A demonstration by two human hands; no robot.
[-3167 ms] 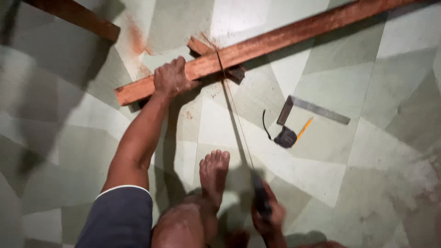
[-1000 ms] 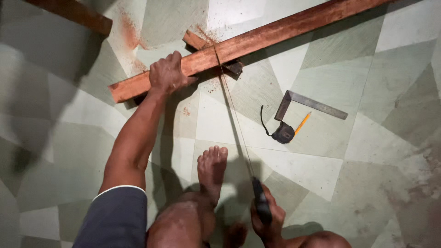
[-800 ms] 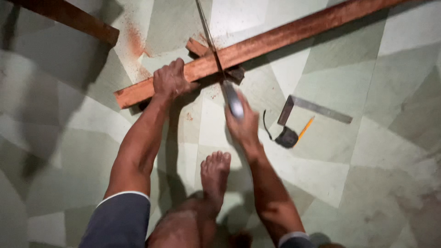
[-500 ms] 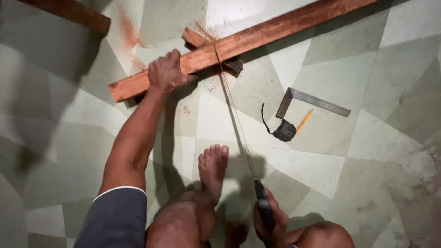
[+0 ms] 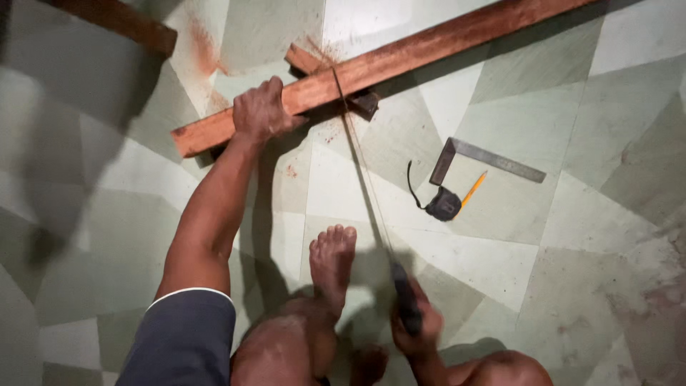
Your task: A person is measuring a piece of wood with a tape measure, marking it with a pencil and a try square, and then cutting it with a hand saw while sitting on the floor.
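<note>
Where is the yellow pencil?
In the head view, the yellow pencil lies on the tiled floor to the right of the saw blade, between the black tape measure and the metal square.

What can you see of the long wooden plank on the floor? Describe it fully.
The long wooden plank is reddish-brown, straight and squared, lying slantwise over the pale tiled floor, propped on a short wood block. The left hand grips it near its cut end. A thin saw blade crosses it, with reddish sawdust beside the cut.
</note>
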